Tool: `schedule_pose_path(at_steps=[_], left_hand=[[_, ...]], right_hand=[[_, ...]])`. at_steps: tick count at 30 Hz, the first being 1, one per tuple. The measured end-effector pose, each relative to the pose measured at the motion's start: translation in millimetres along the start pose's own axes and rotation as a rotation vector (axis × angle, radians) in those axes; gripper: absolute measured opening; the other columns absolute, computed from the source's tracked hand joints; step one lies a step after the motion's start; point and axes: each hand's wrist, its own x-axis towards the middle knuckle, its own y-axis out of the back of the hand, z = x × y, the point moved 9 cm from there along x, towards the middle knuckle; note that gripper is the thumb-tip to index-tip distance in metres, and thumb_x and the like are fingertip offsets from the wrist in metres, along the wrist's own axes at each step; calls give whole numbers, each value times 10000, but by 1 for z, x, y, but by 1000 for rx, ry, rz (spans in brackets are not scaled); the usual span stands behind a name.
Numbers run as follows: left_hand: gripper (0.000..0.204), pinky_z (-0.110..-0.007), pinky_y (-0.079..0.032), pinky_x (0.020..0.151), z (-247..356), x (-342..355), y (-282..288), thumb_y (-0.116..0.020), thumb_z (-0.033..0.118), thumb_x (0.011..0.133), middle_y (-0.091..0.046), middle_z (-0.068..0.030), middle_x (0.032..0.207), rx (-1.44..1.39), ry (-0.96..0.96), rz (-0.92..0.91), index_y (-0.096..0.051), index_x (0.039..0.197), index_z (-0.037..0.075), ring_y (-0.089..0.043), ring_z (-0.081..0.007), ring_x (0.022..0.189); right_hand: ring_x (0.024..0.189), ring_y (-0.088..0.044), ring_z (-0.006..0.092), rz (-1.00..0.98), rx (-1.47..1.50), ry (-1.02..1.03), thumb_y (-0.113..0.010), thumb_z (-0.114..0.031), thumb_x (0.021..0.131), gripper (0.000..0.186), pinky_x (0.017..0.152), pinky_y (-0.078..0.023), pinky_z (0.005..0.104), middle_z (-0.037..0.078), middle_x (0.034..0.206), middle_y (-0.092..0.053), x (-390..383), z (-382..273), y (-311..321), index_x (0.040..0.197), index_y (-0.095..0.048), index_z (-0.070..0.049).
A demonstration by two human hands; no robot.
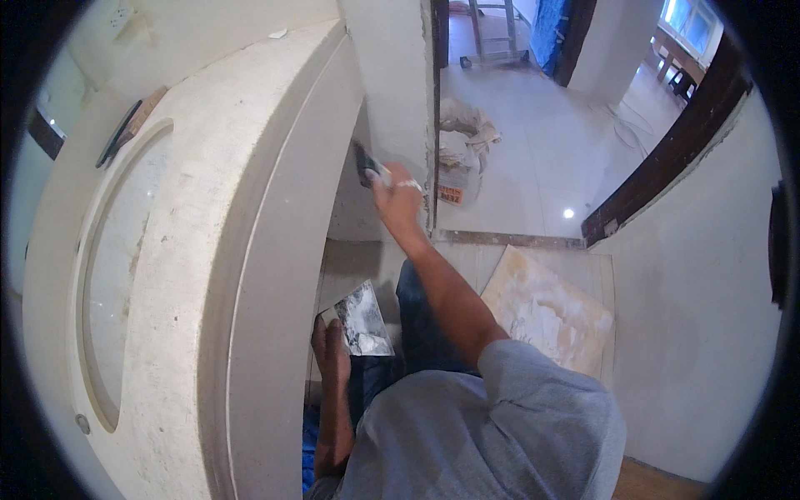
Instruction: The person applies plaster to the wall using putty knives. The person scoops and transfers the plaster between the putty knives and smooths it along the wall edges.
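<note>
My right hand (400,197) reaches forward, its fingers closed around a putty knife (365,165) with a dark blade. The blade is at the pale wall (393,108), low in the corner beside a long cream panel. White smears mark the fingers. Lower down, near my knees, my left hand (332,340) grips the edge of a flat rectangular metal plate (364,312). White putty is spread over the plate, with a thicker lump toward its lower edge.
A cream structure (187,250) with an oval recess fills the left side. To my right, a putty-smeared board (575,333) lies on the floor. Past the doorway threshold (508,239) are a crumpled bag (458,150) and a ladder (496,58). Dark frame (667,150) edges the opening.
</note>
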Motion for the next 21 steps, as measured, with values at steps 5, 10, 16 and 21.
schedule_pose_path(at_steps=[5, 10, 16, 21], left_hand=[[294, -287, -402, 790, 19, 2, -7, -508, 224, 905, -543, -65, 934, 56, 29, -12, -525, 1067, -20, -482, -147, 852], [295, -285, -403, 816, 15, 7, -12, -499, 200, 897, -566, -81, 977, 17, -19, -28, -528, 1098, -14, -503, -151, 884], [303, -299, -401, 865, 10, 4, -8, -489, 181, 897, -578, -100, 1036, 75, 0, 9, -530, 1119, -21, -522, -164, 937], [311, -301, -402, 875, 13, 3, -11, -488, 177, 901, -578, -97, 1045, -12, 30, -4, -527, 1138, -22, -529, -168, 954]], right_hand=[[852, -601, 384, -105, -108, 338, -651, -135, 748, 275, 736, -474, 471, 191, 901, -630, 37, -50, -47, 1001, -605, -38], [814, -610, 383, -47, -115, 346, -653, -157, 754, 261, 716, -478, 474, 186, 882, -634, 63, -53, -51, 985, -615, -43], [734, -617, 376, 220, -89, 319, -692, -253, 775, 236, 669, -480, 444, 166, 801, -646, 77, -34, 15, 832, -652, -27], [579, -610, 292, 325, 18, 194, -701, -272, 797, 245, 560, -478, 378, 128, 655, -610, 44, -7, 70, 778, -649, -33]])
